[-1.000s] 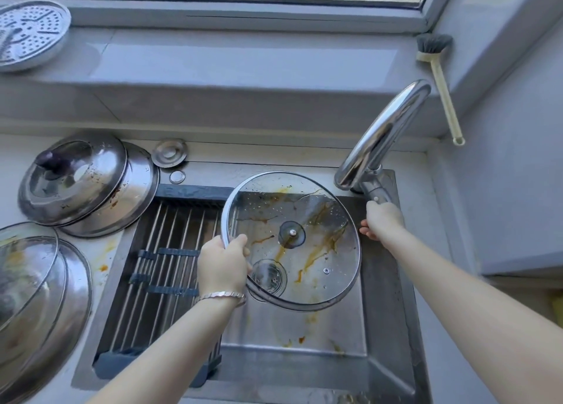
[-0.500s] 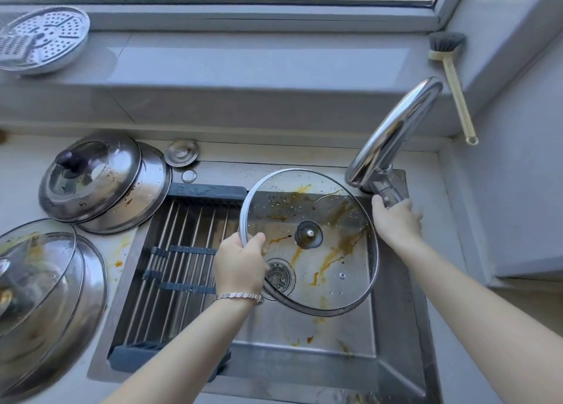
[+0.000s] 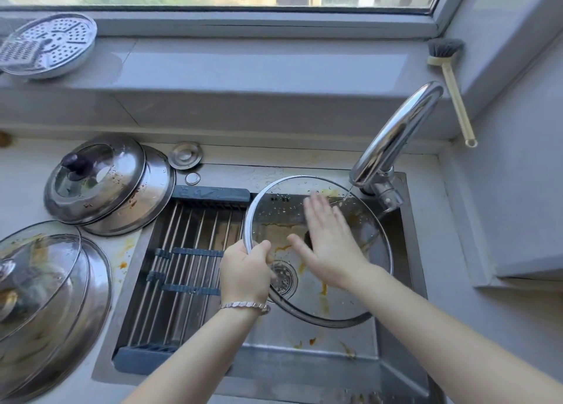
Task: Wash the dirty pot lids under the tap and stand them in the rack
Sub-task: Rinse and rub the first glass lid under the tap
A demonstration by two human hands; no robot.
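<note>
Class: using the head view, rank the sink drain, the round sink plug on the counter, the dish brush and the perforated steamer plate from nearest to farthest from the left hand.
1. Sink drain, just right of the left hand.
2. Sink plug, behind the rack.
3. Steamer plate, on the left of the sill.
4. Dish brush, in the far right corner.

One glass lid (image 3: 335, 297) over the sink (image 3: 304, 364), four lids at the counter's left edge: two steel (image 3: 100, 175) (image 3: 152, 202), two glass-topped (image 3: 39, 263) (image 3: 91, 300), one tap (image 3: 396, 135), one rack (image 3: 189, 251), one brush (image 3: 451, 80), two hands (image 3: 246, 275) (image 3: 332, 245)

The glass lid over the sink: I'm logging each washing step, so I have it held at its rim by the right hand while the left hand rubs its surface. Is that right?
Not quite: the hands are swapped. In the head view, the left hand grips the rim of the glass lid over the sink, and the right hand, fingers spread flat, rubs its surface.
</note>
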